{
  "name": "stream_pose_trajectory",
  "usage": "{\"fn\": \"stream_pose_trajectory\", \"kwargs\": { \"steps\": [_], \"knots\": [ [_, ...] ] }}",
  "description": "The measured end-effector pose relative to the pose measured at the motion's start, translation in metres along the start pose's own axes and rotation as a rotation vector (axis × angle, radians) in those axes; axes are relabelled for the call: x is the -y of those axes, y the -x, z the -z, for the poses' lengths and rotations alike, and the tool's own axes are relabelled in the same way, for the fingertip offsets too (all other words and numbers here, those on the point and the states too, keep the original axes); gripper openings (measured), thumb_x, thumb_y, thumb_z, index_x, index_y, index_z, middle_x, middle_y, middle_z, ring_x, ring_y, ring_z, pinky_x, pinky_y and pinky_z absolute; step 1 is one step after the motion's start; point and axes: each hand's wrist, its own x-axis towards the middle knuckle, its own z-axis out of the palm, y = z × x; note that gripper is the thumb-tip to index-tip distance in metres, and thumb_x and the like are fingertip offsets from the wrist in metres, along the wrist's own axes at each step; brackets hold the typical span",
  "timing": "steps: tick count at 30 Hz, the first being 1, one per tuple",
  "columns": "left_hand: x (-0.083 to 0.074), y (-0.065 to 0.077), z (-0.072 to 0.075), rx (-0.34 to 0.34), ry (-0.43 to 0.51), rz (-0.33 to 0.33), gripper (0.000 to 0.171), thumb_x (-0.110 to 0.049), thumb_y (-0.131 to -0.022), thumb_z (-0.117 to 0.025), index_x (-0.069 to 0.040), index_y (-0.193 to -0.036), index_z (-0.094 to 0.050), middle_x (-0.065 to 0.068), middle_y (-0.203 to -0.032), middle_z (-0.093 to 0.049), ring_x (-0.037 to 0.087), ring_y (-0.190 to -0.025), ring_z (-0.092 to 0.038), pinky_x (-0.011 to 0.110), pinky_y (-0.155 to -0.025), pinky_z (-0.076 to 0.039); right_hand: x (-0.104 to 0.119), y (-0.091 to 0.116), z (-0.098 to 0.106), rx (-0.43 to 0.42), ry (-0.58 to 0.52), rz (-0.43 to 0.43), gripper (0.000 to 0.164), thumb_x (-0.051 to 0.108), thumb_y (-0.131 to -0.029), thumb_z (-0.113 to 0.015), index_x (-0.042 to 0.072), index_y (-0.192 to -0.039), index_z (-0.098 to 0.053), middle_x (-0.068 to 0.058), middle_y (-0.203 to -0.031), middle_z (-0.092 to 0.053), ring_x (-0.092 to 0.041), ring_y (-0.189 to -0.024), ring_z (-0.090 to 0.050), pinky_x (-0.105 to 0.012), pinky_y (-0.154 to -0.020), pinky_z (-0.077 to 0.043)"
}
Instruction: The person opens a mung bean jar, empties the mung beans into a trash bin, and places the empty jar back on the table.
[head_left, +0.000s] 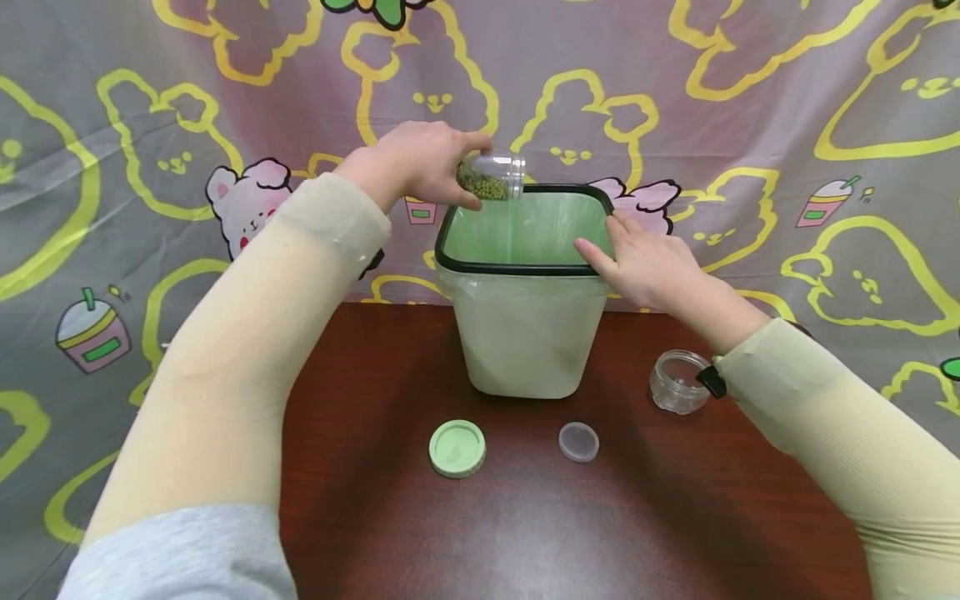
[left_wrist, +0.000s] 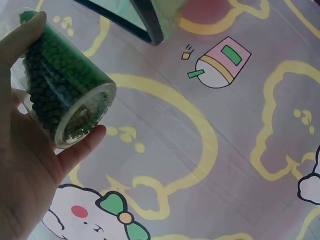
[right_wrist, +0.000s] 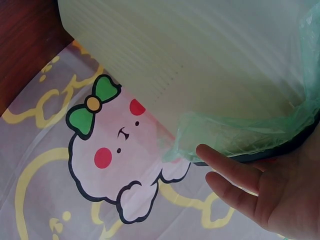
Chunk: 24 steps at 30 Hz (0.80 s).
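Note:
My left hand [head_left: 429, 165] grips a clear jar [head_left: 491, 176] of green beans, fingers and thumb around its base end. The jar lies tipped on its side, mouth facing right, above the bin's left rim. In the left wrist view its round base and the beans [left_wrist: 60, 90] show close up. Below it stands a pale green trash bin [head_left: 528, 333] with a dark rim and a thin green bag [right_wrist: 225, 135] lining it. My right hand [head_left: 651, 257] rests at the bin's right rim, its fingers straight, the thumb over the opening.
On the dark wooden table [head_left: 525, 525], a green lid [head_left: 457, 448] and a small translucent disc [head_left: 578, 442] lie in front of the bin. A clear open container [head_left: 678, 382] stands to the right, near my right sleeve. A patterned cloth [head_left: 300, 108] hangs behind.

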Motion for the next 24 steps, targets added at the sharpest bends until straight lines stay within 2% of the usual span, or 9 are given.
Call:
{"fn": "stream_pose_trajectory", "kwargs": {
  "steps": [3,10,17,24],
  "knots": [
    [0.0006,0.0013,0.0012,-0.007,-0.003,0.009,0.076,-0.05,-0.088,-0.064,-0.018,-0.149,-0.032,0.013,-0.126,-0.059,0.035,-0.117,-0.053,0.055,-0.094,-0.04,-0.0003,0.0003,-0.0004,0.001,-0.002,-0.001,0.096,0.07,-0.094,-0.01,-0.007,-0.151,-0.018,-0.023,-0.158,-0.013,-0.039,-0.143,-0.017,-0.063,-0.101,-0.028],
    [0.0013,0.0012,0.0011,0.01,-0.031,-0.014,0.076,-0.05,-0.088,-0.065,-0.016,-0.148,-0.034,0.014,-0.129,-0.058,0.038,-0.122,-0.049,0.057,-0.096,-0.038,-0.0002,0.0007,0.0002,-0.006,0.004,0.002,0.095,0.069,-0.095,-0.01,-0.007,-0.151,-0.019,-0.023,-0.158,-0.014,-0.04,-0.142,-0.02,-0.063,-0.1,-0.029],
    [0.0016,0.001,0.003,-0.004,-0.018,0.007,0.08,-0.05,-0.088,-0.064,-0.017,-0.152,-0.029,0.014,-0.132,-0.056,0.037,-0.123,-0.049,0.056,-0.096,-0.039,0.0008,0.0001,0.0009,-0.01,-0.003,0.001,0.095,0.069,-0.095,-0.011,-0.008,-0.15,-0.02,-0.023,-0.158,-0.014,-0.042,-0.141,-0.022,-0.064,-0.1,-0.03],
    [0.0012,-0.0006,0.0026,-0.008,-0.027,-0.005,0.076,-0.049,-0.088,-0.065,-0.015,-0.148,-0.034,0.014,-0.127,-0.058,0.037,-0.12,-0.051,0.056,-0.094,-0.04,-0.0004,0.0007,0.001,-0.004,0.0,0.004,0.095,0.069,-0.095,-0.01,-0.008,-0.151,-0.019,-0.023,-0.158,-0.014,-0.041,-0.141,-0.021,-0.064,-0.1,-0.03]
  ]
}}
